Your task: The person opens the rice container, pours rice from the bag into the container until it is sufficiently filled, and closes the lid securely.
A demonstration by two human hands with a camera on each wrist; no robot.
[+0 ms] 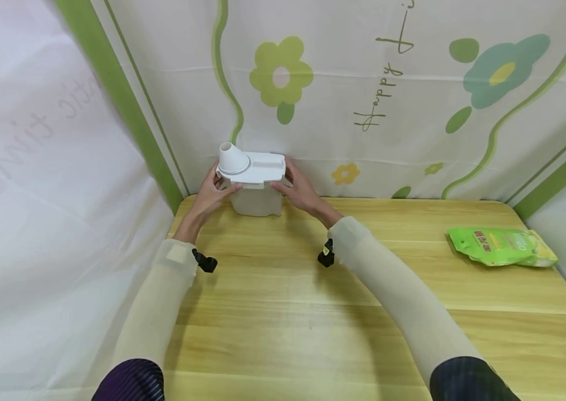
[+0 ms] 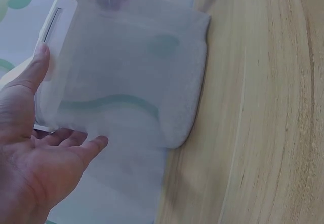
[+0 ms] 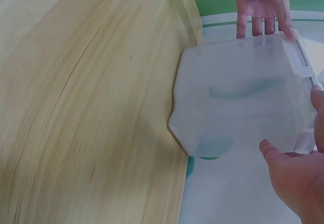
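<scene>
A translucent plastic storage container stands upright at the table's back edge, close to the fabric wall. Its white lid carries a cone-shaped spout on the left half. My left hand holds the left side just under the lid, thumb in front and fingers round the side. On the opposite side my right hand grips the same upper part, its thumb near the front corner. Through the clear wall of the container in the left wrist view, the wall print shows. Its base meets the wood in both wrist views.
Green wipes packs lie at the right end of the wooden table. Behind the table rises a white fabric wall with flower prints; another fabric panel closes the left side.
</scene>
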